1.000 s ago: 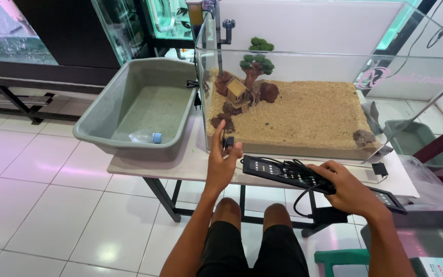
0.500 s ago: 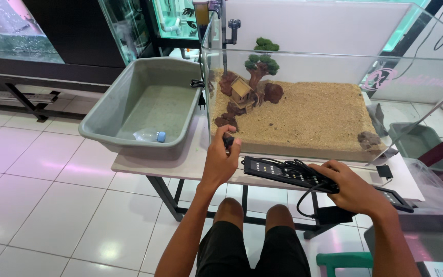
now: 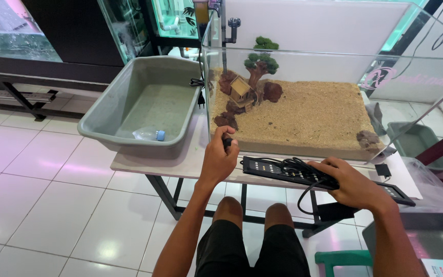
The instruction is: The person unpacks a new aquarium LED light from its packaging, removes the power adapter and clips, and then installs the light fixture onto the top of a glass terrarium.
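Left hand (image 3: 218, 160) fingers clenching small black plug; right hand (image 3: 349, 183) fingers grasping black light bar (image 3: 283, 171), cable looping beneath fingers; keeping bar level near glass tank (image 3: 334, 66).

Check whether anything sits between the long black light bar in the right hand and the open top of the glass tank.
The tank's front glass wall rises between the black light bar, held low by the right hand, and the open top. Above the rim nothing visible blocks. The left hand grips a small black object at the glass.
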